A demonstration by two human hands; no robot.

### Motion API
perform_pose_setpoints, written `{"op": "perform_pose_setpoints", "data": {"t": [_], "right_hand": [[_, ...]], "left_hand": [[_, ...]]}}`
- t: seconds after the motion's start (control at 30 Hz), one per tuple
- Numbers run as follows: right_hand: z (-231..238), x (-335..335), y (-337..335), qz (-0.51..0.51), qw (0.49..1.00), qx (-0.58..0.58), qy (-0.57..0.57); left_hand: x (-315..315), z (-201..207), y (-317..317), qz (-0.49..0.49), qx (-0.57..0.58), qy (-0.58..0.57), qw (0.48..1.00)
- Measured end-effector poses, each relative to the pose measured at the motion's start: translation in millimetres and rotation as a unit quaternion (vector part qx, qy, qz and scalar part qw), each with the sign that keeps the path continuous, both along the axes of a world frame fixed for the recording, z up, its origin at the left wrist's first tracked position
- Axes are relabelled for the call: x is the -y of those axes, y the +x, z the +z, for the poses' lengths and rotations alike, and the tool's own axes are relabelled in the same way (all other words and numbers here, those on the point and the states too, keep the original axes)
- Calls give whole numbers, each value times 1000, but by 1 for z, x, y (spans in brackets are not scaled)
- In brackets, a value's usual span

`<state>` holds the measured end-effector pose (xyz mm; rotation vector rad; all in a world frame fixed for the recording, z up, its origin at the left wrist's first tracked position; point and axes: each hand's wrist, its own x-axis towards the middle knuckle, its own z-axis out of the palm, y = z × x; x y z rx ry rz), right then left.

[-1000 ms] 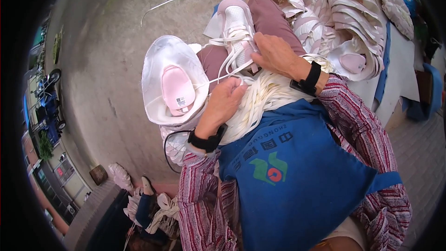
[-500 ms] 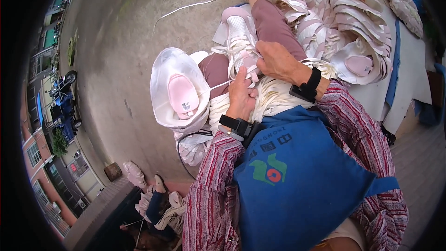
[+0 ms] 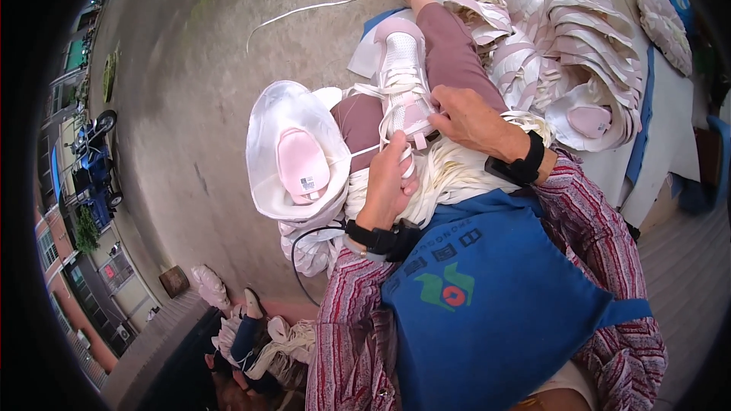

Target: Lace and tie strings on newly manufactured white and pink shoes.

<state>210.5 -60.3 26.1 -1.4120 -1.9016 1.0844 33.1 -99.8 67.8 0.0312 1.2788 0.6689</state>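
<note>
A pink and white shoe upper [image 3: 405,57] lies over my thighs, toe pointing away, with white lace threaded across its front. My left hand [image 3: 388,181] is closed at the near left of the upper, thumb and forefinger pinching a white shoelace [image 3: 406,158]. At the upper's right edge, beside the tongue, my right hand [image 3: 478,123] has its fingers curled in and closed on the edge; whether a lace is also in them is hidden. Under both hands, a thick bundle of white laces [image 3: 449,171] is spread over my lap.
Nested uppers with a pink insole [image 3: 302,164] stand at my left knee. A large pile of uppers [image 3: 586,38] lies on pale sheeting at the right. A loose lace [image 3: 304,11] is on the concrete. Another person [image 3: 247,339] sits at lower left; a blue three-wheeler [image 3: 95,164] is parked beyond.
My left hand has drawn back a little toward me, away from the upper. The laces on the upper's front lie flatter, and my right hand stays at its right edge.
</note>
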Motion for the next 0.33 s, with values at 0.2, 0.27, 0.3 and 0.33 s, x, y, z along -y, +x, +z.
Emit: {"op": "perform_pose_setpoints", "data": {"t": [0.2, 0.27, 0.3, 0.33], "right_hand": [[47, -3, 15, 142, 985, 48, -82], [62, 2, 13, 206, 967, 30, -147], [61, 6, 13, 181, 979, 14, -97], [57, 11, 13, 152, 987, 1, -47]], "left_hand": [[19, 51, -33, -247, -148, 114, 951], [24, 65, -36, -247, -154, 137, 947], [26, 69, -37, -247, -120, 167, 947], [27, 71, -37, -249, -82, 198, 945]]}}
